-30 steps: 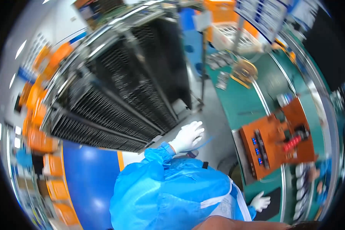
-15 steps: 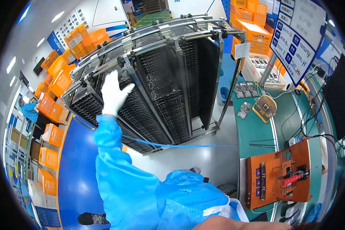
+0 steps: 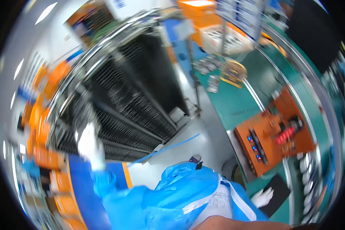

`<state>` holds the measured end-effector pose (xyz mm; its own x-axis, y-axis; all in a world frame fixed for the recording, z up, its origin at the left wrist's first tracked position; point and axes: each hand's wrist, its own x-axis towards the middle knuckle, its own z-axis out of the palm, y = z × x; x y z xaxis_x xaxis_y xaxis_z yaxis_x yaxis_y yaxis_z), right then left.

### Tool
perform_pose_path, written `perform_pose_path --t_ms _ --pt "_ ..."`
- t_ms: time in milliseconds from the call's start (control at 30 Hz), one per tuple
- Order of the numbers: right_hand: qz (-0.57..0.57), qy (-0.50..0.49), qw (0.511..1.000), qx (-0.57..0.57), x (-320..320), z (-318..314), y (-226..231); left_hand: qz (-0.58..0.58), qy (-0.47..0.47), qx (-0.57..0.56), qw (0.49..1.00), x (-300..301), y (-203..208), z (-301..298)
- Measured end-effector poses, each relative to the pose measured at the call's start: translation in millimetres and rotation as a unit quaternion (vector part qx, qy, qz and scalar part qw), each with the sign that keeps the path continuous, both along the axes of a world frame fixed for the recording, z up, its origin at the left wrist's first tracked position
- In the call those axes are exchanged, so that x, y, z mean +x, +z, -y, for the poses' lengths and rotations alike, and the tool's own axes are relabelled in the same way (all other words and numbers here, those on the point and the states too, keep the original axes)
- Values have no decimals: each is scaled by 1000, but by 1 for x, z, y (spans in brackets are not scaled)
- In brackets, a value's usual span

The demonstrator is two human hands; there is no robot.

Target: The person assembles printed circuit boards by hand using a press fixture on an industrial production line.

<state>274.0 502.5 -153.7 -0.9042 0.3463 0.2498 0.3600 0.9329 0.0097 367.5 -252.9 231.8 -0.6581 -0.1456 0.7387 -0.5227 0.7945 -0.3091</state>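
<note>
Standing just ahead of the nearer left hand (image 3: 90, 145), too blurred to tell if it gripped anything, the black slotted rack (image 3: 145, 90) stretched away toward the far right, while the right hand (image 3: 262, 197) hung loose-fingered over a mat (image 3: 279, 197) on the table (image 3: 234, 103) and a white bin (image 3: 211, 45) held indistinct pale pieces (image 3: 230, 39)

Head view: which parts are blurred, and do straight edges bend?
Head view: blur smears the left hand and the black rack, while the right hand is somewhat clearer; in the head view, the outer edge of the green bench curves.
</note>
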Motion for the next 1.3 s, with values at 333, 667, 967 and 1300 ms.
perform_pose_path --t_ms 333,667,967,1300 --pt "-23 -26 998 -58 -29 -3 23 -141 -35 399 905 -64 -35 -85" --pt "-29 -33 993 -105 31 12 31 138 -419 754 487 -232 -127 -233" --pt "-73 22 610 -789 27 173 125 326 -488 753 296 -266 -171 -337" --pt "-338 -85 534 -770 77 136 123 172 -714 462 497 -325 -102 -398"
